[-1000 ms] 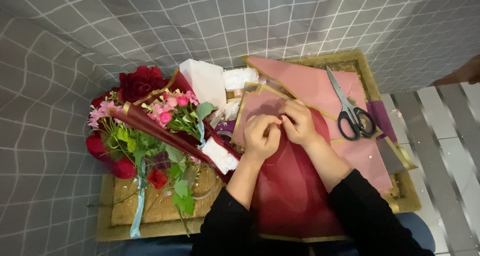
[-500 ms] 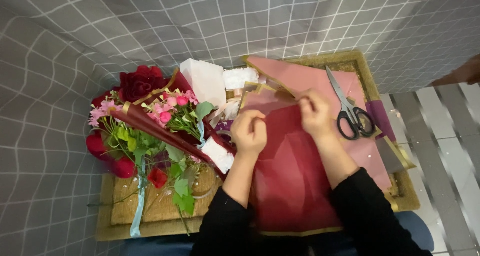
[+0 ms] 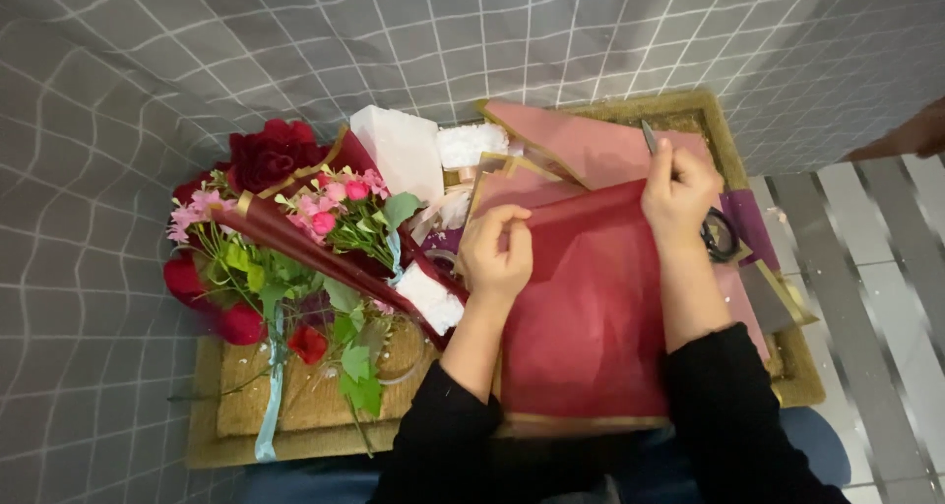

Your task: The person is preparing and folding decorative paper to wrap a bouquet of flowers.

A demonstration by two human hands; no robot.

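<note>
Seen from above, a person in black sleeves works over a low tan tray (image 3: 758, 120) on a grey checked cloth (image 3: 148, 51). The left hand (image 3: 497, 253) pinches the top edge of a dark red sheet of wrapping paper (image 3: 581, 317); the fingers are curled closed on it. The right hand (image 3: 679, 189) grips the same top edge farther right. It covers most of a pair of scissors (image 3: 719, 230): only the blade tip above the knuckles and one dark handle loop beside the wrist show.

The red sheet lies in front of the person, its long axis running from their lap away toward the far edge of the tray, with a gold-trimmed bottom edge nearest the body. Its lower corners are hidden by the forearms. Pink sheets (image 3: 581, 145) lie partly buried beneath it.

A bouquet (image 3: 295, 238) of red and pink flowers rests on the left.
</note>
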